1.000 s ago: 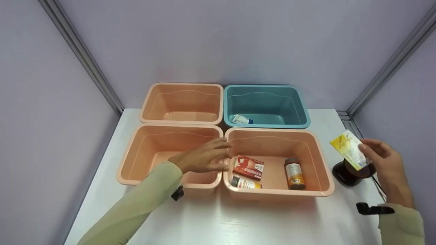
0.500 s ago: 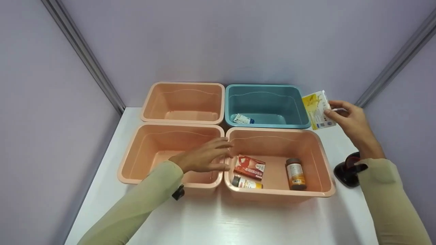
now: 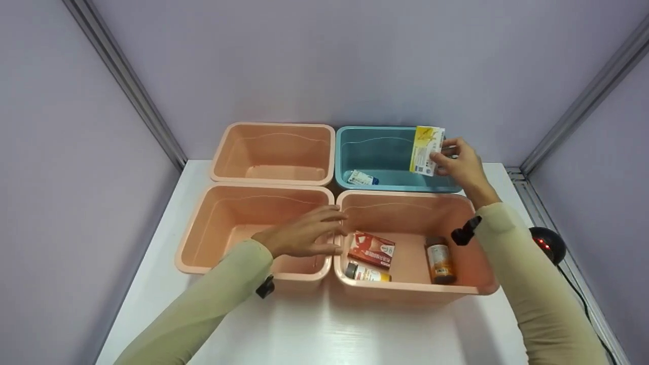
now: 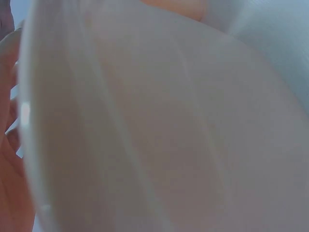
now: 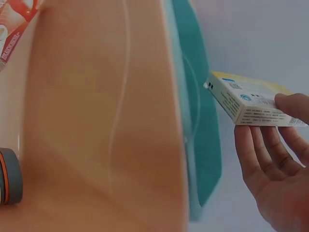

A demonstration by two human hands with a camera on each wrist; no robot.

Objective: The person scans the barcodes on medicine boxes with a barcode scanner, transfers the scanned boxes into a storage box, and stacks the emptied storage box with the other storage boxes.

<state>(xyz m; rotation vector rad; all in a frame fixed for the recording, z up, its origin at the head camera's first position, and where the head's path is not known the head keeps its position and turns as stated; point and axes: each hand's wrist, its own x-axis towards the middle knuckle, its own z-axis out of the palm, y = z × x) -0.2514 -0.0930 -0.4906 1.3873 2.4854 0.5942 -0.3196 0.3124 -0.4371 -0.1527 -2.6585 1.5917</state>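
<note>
My right hand pinches a white and yellow medicine box by its right side, thumb in front and fingers behind. In the head view the box overlaps the right part of the blue bin, where a small white and blue box lies on the floor. The right wrist view shows the held box with printed text and a barcode. My left hand has its fingers extended over the adjoining rims of the two front pink bins, holding nothing. In its wrist view a bin wall hides most of it.
The front right pink bin holds a red box, a small bottle and a brown bottle. Two more pink bins, front left and back left, stand alongside. A black scanner with red lights and a cable is at right.
My right hand has carried the white and yellow box from above the scanner, leftward and back, to over the blue bin. The scanner has shifted and now shows red lights. My left hand stays put.
</note>
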